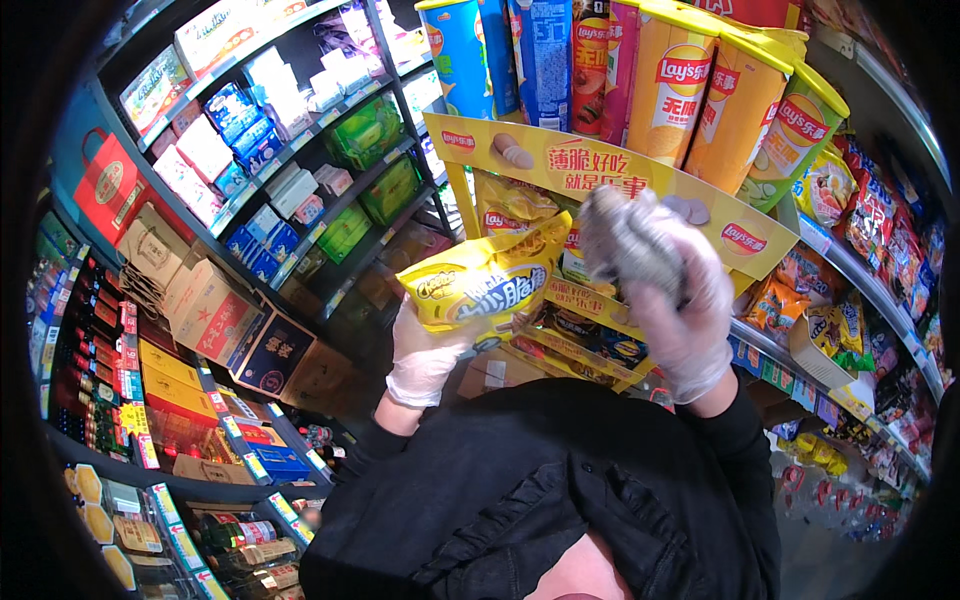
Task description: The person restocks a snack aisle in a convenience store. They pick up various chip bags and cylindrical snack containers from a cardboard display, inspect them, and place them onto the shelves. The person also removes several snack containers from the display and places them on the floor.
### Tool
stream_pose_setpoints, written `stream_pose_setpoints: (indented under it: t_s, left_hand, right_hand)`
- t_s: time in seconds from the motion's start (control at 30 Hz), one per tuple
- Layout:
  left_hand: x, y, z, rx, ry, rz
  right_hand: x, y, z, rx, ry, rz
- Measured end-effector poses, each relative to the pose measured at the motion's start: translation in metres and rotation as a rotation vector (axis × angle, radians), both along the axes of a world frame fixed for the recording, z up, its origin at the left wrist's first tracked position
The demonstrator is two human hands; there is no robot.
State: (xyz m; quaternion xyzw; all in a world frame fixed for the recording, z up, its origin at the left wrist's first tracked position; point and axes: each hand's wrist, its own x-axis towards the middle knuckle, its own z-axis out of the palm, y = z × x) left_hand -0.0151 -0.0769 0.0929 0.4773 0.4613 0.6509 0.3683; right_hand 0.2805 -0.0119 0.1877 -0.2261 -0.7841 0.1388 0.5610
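Note:
My left hand (pixel 429 349), in a clear disposable glove, grips a yellow Cheetos snack bag (pixel 487 281) by its lower left side. The bag is tilted, with its printed front towards me. My right hand (pixel 686 300), gloved the same way, holds a crumpled grey cloth (pixel 630 236); both are blurred. The cloth is right of the bag and apart from it. Just behind both hands stands a yellow cardboard Lay's display rack (pixel 517 146). Snack bags (pixel 506 202) sit in its upper compartment, partly hidden by the bag and the cloth.
Tall Lay's chip canisters (pixel 671 82) line the rack's top. To the right, a curved shelf (pixel 825 232) carries snack packets, with plastic bottles (pixel 817 495) below. Left are shelves of tissue packs (pixel 247 127), cardboard cartons (pixel 217 315) on the floor, and shelved bottles (pixel 244 532).

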Motion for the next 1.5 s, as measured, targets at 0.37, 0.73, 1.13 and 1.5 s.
stream_pose_setpoints:
  t_s: [0.37, 0.73, 1.13, 1.5]
  left_hand:
    - [-0.001, -0.008, -0.003, 0.013, 0.041, -0.051]
    - [-0.014, -0.017, -0.019, -0.125, -0.078, -0.008]
    - [0.046, 0.034, 0.019, -0.126, 0.229, -0.511]
    - [0.255, 0.072, 0.023, -0.132, 0.282, -1.235]
  right_hand:
    - [-0.017, -0.02, 0.013, 0.213, -0.535, -0.19]
    - [0.026, -0.019, -0.012, -0.287, -0.185, -0.247]
    - [0.126, -0.077, -0.082, -0.513, 0.252, 0.046]
    - [0.204, -0.168, -0.153, -0.937, 0.561, 0.04]
